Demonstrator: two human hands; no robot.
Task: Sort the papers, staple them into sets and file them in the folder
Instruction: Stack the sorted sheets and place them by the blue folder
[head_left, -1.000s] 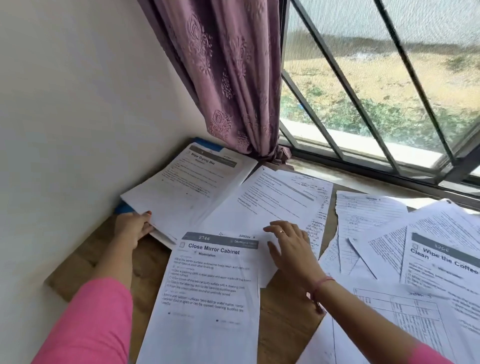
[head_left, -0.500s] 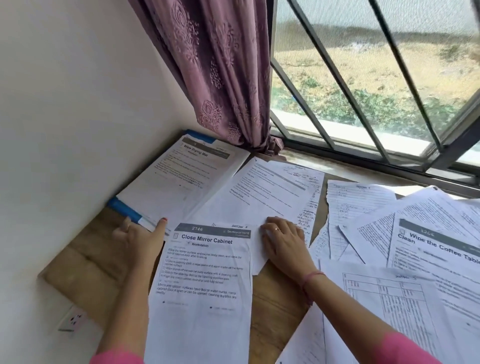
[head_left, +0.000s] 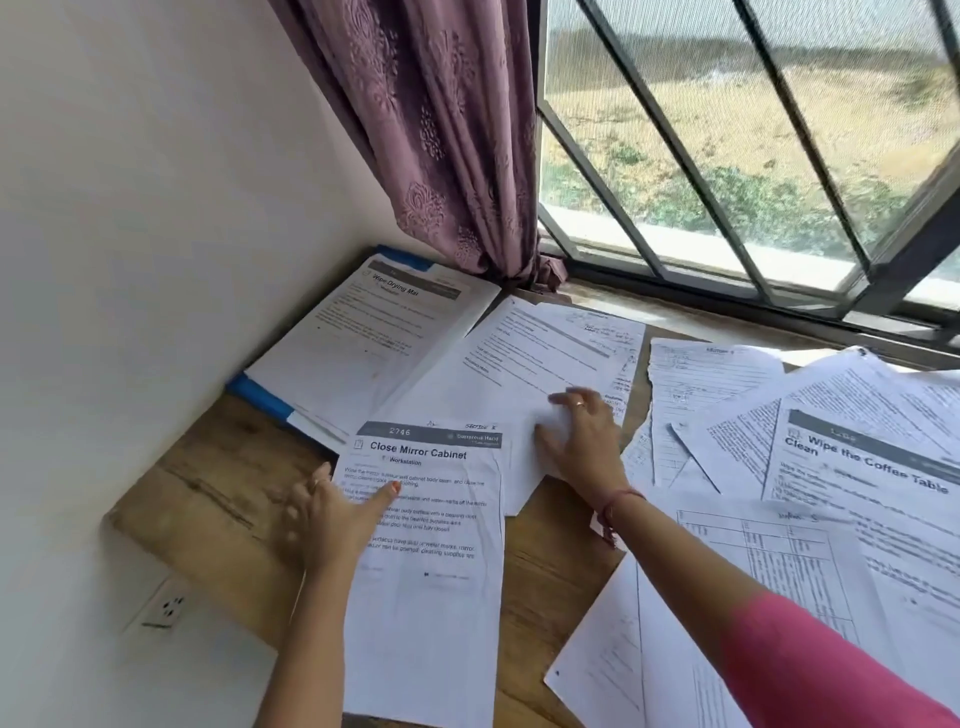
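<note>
Now the left hand (head_left: 332, 519) lies spread on the "Close Mirror Cabinet" sheet (head_left: 431, 571), which runs near-to-far; the right hand (head_left: 582, 441) presses flat on the sheet behind (head_left: 530, 364).

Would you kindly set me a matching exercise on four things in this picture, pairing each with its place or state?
Things:
1. Close Mirror Cabinet sheet
2. Wipe Drying Mat sheet
3. blue folder
4. Coffee Table sheet

Places or states:
A. far right of the table
B. mostly hidden under papers by the wall
C. under the left hand's thumb
D. lying on the folder, near the curtain

Pairs: 1-C, 2-D, 3-B, 4-A
</note>
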